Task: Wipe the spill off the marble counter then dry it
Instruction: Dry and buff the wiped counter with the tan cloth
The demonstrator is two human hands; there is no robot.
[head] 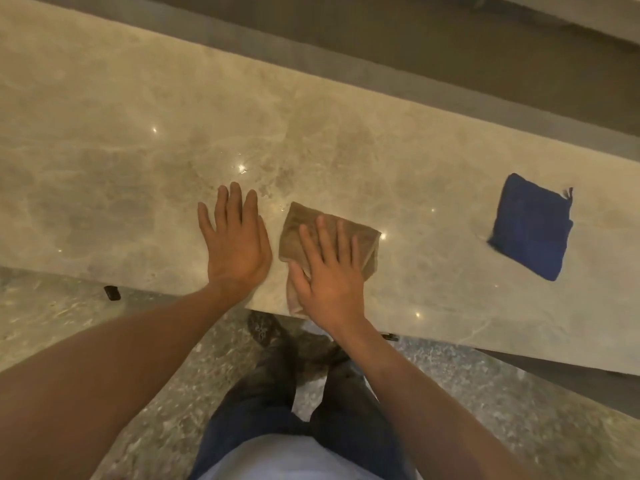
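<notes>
- A folded tan cloth [304,233] lies on the marble surface [121,133] close to its near edge, with one corner hanging just over that edge.
- The near part of the cloth is hidden under the right hand [329,275], so its full outline cannot be made out.
- A faint wet sheen [268,190] shows on the surface just beyond the cloth; its extent is hard to tell among the light glints.
- The right hand lies flat on the cloth, fingers spread, palm pressing down.
- The left hand [235,240] rests open and flat on the bare surface, just left of the cloth, holding nothing.
- A folded blue cloth [530,226] lies well apart to the right, untouched.
- Dark trousers [277,410] and the stone floor [52,323] show below.
</notes>
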